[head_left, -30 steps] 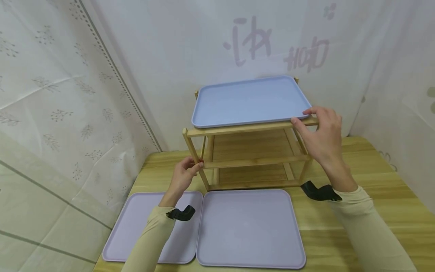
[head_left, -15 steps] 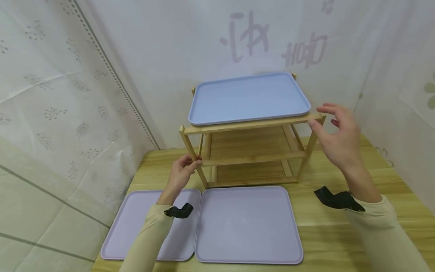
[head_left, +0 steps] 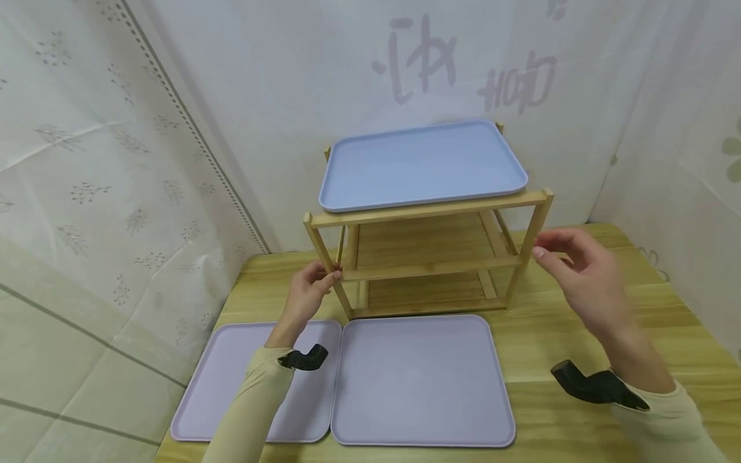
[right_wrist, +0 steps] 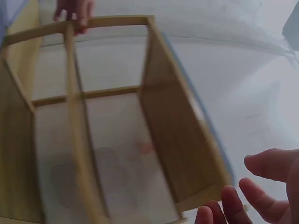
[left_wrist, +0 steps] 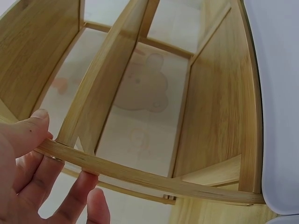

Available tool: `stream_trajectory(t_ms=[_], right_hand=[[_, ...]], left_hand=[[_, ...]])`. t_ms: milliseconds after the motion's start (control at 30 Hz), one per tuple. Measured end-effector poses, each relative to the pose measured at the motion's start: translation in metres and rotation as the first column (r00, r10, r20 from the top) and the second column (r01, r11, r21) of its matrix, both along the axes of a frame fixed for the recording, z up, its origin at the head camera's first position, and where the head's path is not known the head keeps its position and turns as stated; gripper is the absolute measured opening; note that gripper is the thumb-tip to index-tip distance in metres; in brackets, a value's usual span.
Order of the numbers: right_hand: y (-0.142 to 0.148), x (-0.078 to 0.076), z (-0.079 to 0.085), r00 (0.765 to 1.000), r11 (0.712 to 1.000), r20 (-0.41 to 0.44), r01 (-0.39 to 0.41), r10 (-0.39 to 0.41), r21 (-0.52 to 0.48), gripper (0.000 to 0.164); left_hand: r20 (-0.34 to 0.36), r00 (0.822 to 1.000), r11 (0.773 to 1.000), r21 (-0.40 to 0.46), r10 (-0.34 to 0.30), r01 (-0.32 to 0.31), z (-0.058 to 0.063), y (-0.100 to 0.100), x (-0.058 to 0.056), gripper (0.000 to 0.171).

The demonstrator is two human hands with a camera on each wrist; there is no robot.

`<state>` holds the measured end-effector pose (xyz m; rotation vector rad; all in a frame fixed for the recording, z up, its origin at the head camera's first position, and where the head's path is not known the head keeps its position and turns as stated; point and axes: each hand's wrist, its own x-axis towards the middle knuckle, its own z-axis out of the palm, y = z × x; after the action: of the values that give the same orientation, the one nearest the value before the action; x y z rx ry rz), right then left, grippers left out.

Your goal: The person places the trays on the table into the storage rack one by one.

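Note:
A wooden shelf rack (head_left: 428,269) with tiers stands on the table, and a blue tray (head_left: 425,166) lies across its top, set slightly askew. My left hand (head_left: 309,289) grips the rack's left front leg at middle-shelf height. In the left wrist view, the thumb (left_wrist: 35,123) is over that leg and the fingers bend round its other side. My right hand (head_left: 590,276) is beside the right front leg, its fingertips right by the wood. In the right wrist view, the thumb (right_wrist: 271,163) and fingers are spread apart, with nothing between them.
Two lilac trays, a left one (head_left: 226,379) and a right one (head_left: 422,386), lie side by side on the wood-grain table (head_left: 556,411) in front of the rack. A white printed curtain (head_left: 243,128) hangs behind and along the left.
My right hand has left the blue tray's right corner, drawn away to the right, then dropped beside the right front leg. My left hand keeps its grip on the left leg.

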<state>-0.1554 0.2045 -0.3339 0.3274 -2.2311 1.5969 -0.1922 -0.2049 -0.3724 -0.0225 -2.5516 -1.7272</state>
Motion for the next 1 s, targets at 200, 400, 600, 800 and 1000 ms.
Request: stream_trajectory(t_ms=[200,400,600,800,1000], right_hand=[[0.001,0.007,-0.052,0.970,0.985,0.223,-0.126,0.098,0.116,0.030],[-0.001,0.012,-0.096,0.894,0.966,0.420,-0.229,0.159,0.121,0.036],[-0.001,0.018,-0.127,0.832,0.944,0.510,-0.313,0.219,0.105,0.036],[0.001,0.025,-0.147,0.835,0.908,0.517,-0.347,0.186,0.235,0.035],[-0.003,0.034,-0.157,0.839,0.854,0.534,-0.351,0.105,0.384,0.036]], left_hand=[[-0.016,1.000,1.000,-0.009,-0.010,0.010,0.001,0.001,-0.002,0.026],[-0.020,1.000,1.000,-0.013,-0.009,0.008,0.002,0.002,-0.001,0.025],[-0.009,1.000,1.000,-0.020,-0.001,0.001,0.002,0.003,0.000,0.025],[-0.006,1.000,1.000,-0.020,0.001,-0.001,0.002,0.003,0.000,0.025],[-0.007,1.000,1.000,-0.022,0.005,-0.006,0.001,0.003,0.001,0.025]])
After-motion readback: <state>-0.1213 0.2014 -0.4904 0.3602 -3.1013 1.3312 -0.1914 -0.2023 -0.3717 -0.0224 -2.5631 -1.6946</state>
